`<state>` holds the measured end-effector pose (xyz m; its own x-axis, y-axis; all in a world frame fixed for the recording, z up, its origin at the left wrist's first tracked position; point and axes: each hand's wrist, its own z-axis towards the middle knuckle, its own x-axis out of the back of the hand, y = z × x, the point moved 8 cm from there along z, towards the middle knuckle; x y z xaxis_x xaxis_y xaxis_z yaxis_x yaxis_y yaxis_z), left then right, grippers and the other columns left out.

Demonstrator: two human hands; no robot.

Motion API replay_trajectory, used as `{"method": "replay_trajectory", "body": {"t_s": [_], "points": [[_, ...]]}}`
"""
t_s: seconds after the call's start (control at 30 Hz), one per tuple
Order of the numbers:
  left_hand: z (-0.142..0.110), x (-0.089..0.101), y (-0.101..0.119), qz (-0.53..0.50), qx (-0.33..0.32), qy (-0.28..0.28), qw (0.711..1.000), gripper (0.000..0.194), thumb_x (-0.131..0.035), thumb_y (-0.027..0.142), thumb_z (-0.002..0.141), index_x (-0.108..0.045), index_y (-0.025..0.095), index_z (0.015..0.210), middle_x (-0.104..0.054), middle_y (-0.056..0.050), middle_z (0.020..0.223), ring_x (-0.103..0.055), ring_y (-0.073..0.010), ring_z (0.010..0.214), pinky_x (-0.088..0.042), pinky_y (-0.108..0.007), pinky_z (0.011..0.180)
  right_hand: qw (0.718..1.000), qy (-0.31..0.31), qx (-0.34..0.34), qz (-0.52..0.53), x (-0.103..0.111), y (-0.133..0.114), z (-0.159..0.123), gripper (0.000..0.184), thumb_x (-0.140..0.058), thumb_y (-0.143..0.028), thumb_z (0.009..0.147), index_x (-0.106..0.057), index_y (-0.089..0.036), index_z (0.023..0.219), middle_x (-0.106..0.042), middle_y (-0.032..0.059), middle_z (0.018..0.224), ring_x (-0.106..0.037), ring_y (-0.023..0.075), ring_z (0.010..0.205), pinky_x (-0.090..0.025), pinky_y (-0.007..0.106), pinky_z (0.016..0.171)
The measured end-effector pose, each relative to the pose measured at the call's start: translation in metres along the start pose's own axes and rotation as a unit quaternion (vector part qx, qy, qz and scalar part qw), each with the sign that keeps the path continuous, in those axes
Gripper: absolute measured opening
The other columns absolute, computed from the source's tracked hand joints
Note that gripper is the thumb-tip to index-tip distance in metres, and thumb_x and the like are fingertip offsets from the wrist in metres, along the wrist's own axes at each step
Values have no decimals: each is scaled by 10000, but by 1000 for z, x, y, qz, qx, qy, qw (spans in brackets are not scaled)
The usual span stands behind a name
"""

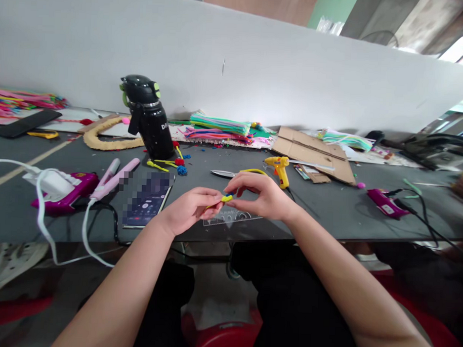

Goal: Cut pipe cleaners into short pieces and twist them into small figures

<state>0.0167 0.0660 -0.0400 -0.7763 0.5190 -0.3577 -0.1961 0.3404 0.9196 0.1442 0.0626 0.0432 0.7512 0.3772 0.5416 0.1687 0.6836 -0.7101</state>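
Observation:
Between the fingertips of my left hand [194,207] is a small piece of bent yellow pipe cleaner [227,198] with a bit of blue at its right end. My right hand [255,194] curves in from the other side, its thumb and fingers closed about the blue end. Both hands are just above the front part of the grey table [313,217]. Under them lies a clear plastic ruler [233,220], partly covered. Scissors [226,174] with yellow handles rest just behind the right hand, beside a yellow hot glue gun [279,168].
A black bottle [153,130] stands at the back left, with small pipe cleaner flowers [180,166] near it. A phone [149,198], pink hair straightener [115,179] and purple power strip [67,193] lie left. Pipe cleaner bundles [220,126] and cardboard [315,153] line the back.

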Motion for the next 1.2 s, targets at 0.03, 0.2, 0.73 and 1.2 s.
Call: {"method": "replay_trajectory", "body": {"t_s": [0.03,0.2,0.73,1.2], "points": [[0,0,0,4,0,5,1000,187,-746,270,789,-664,115,723,-542,-9,678,-380,-60,544,-234,-239,535,1000,6,-11,0,1,1,0,219,-736,-235,848,-695,-172,1053,-679,66,1023,-633,144,869,-544,292,789],[-1,2,2,20,-3,21,1000,194,-755,288,786,-676,115,743,-553,-9,696,-380,-55,544,-235,-236,536,1000,8,-17,-2,3,1,-1,229,-751,-233,832,-679,-170,1040,-669,65,1035,-630,141,874,-547,292,800],[-4,-2,6,38,-6,11,999,213,-728,291,810,-638,126,708,-511,4,665,-354,-65,551,-234,-246,540,999,-17,27,-23,-4,-9,0,125,-686,-280,906,-695,-167,957,-682,62,894,-610,149,779,-541,311,748],[-5,-1,5,66,-9,13,998,227,-712,312,823,-646,129,706,-510,-5,661,-344,-74,554,-244,-244,541,998,-23,43,-38,-5,-16,0,107,-672,-261,912,-708,-171,957,-698,80,920,-639,169,822,-560,329,759]]}}
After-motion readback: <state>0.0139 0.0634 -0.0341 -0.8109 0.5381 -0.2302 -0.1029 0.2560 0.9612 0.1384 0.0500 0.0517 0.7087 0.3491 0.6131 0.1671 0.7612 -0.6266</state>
